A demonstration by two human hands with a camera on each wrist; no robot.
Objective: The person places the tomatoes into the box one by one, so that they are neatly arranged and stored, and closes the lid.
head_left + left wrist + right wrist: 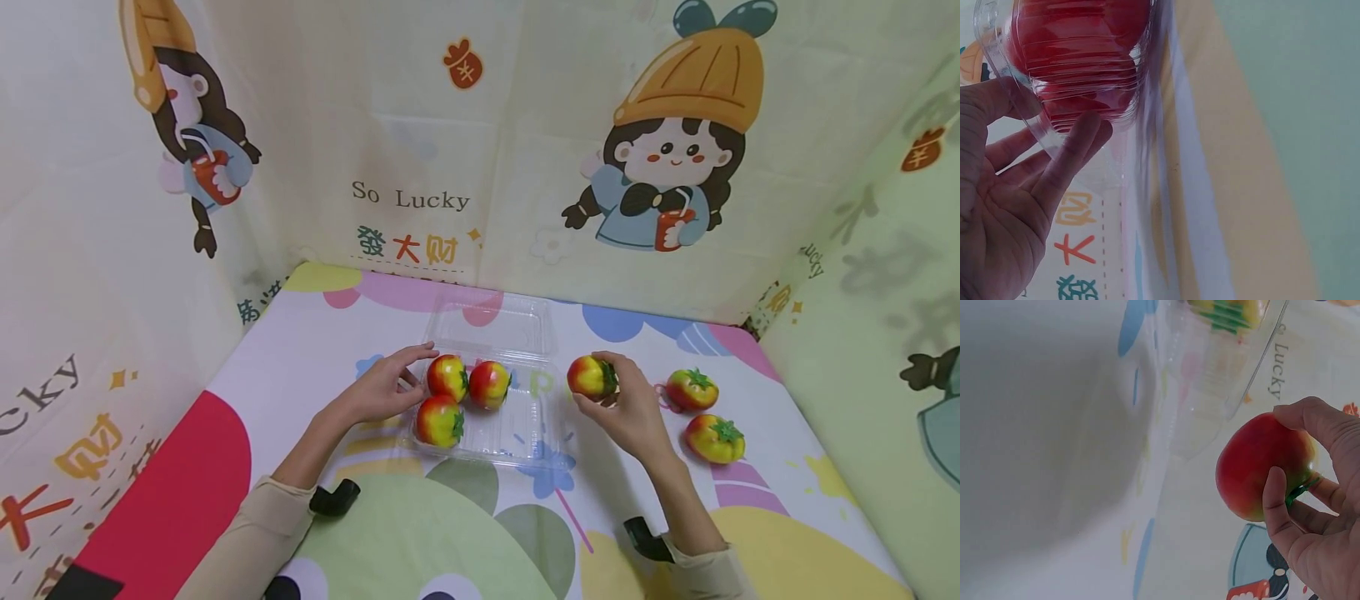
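My right hand [626,408] holds a glossy red-and-yellow toy fruit with a green leafy cap [588,377] between thumb and fingers. It is just right of the clear plastic box [517,446], and the right wrist view shows its smooth red side. Three similar fruits, one of them the front fruit [437,422], sit in the left half of the box. At the box's left side my left hand [382,387] grips the rim, with fingers [1075,140] against the ribbed wall in the left wrist view.
Two more fruits, a rear one [692,390] and a front one [716,439], lie on the table to the right of my right hand. The box's clear lid [491,321] is folded back behind it. Printed cloth walls [525,167] enclose the patterned table.
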